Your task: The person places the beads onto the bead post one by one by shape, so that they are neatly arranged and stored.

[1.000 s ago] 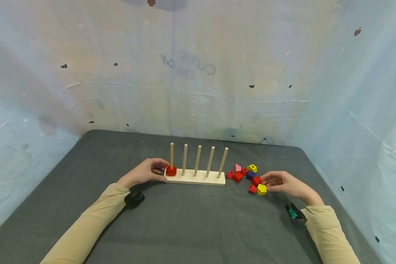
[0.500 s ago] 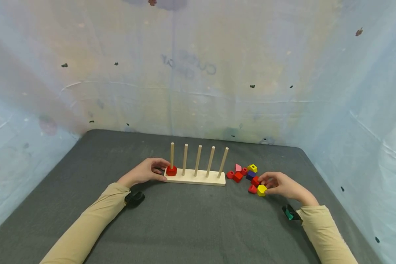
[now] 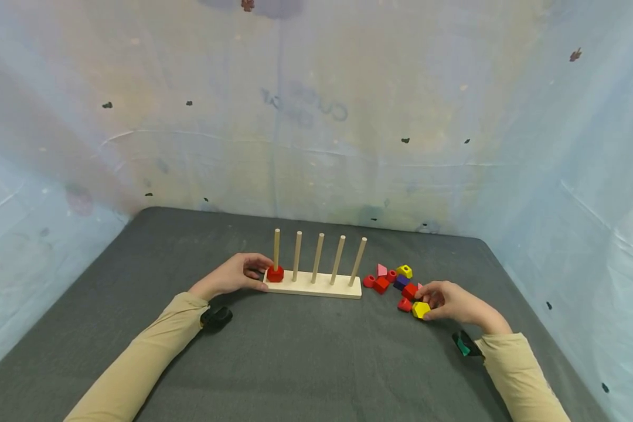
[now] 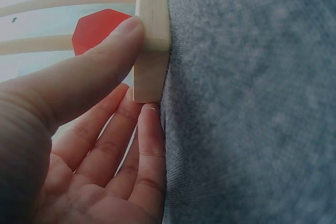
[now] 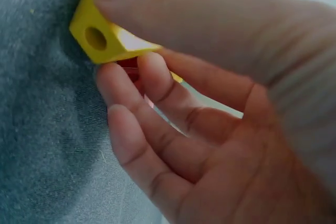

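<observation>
A pale wooden peg board [image 3: 322, 285] with several upright pegs stands in the middle of the table. One red faceted bead [image 3: 275, 274] sits at the bottom of its leftmost peg. My left hand [image 3: 233, 274] holds the board's left end, the thumb [image 4: 126, 32] on its front side and the fingertips against its end. To the right, my right hand [image 3: 458, 302] pinches a yellow many-sided bead [image 3: 421, 310] at the front of a loose group. In the right wrist view the thumb lies over this bead, the fingertips touch its underside, and its round hole [image 5: 96, 38] shows.
Beside the pinched bead lie a red bead [image 3: 404, 305] and a red block [image 3: 409, 291]. Farther back are a dark blue block [image 3: 401, 282], another yellow bead [image 3: 404, 271], a pink piece [image 3: 382, 270] and several red ones. Grey cloth [image 3: 306, 357] covers the table.
My right hand's thumb and fingers have closed on the yellow bead, which has shifted and tilted slightly. Some pink shows behind the fingertips. The left hand stays on the board.
</observation>
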